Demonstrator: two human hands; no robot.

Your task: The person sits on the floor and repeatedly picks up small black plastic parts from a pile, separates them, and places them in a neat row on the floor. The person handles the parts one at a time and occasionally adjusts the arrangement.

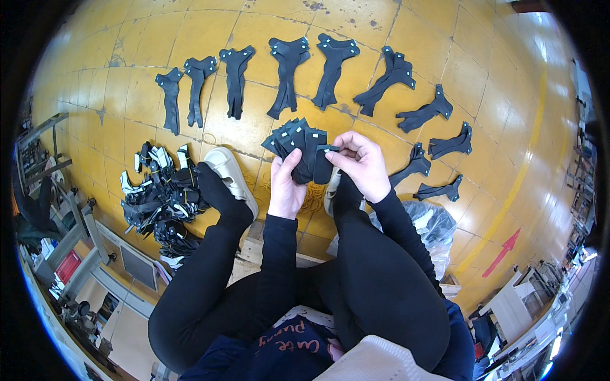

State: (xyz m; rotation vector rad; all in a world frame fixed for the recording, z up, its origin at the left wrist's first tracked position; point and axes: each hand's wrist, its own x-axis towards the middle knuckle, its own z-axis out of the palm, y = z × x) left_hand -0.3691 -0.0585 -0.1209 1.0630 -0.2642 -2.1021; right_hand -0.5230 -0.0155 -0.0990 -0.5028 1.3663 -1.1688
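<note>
My left hand point(288, 184) grips a fanned stack of dark fabric pieces point(298, 143), thumb on top, each piece tagged with a small pale sticker. At the stack's right side, my right hand point(362, 164) pinches the end of one dark fabric piece point(323, 166) between thumb and fingers. That piece overlaps the rest of the stack. Beyond my hands, several bundles of similar dark pieces point(289, 73) lie spread in an arc on the yellow tiled floor point(254, 19). The arc curves round to a bundle point(440, 188) on my right.
A heap of tied black and white pieces point(162, 197) lies left of my shoe point(232, 178). Yellow bands or cords point(312, 200) are on the floor between my feet. A clear plastic bag point(429, 225) sits by my right leg. A metal frame point(82, 235) stands at left.
</note>
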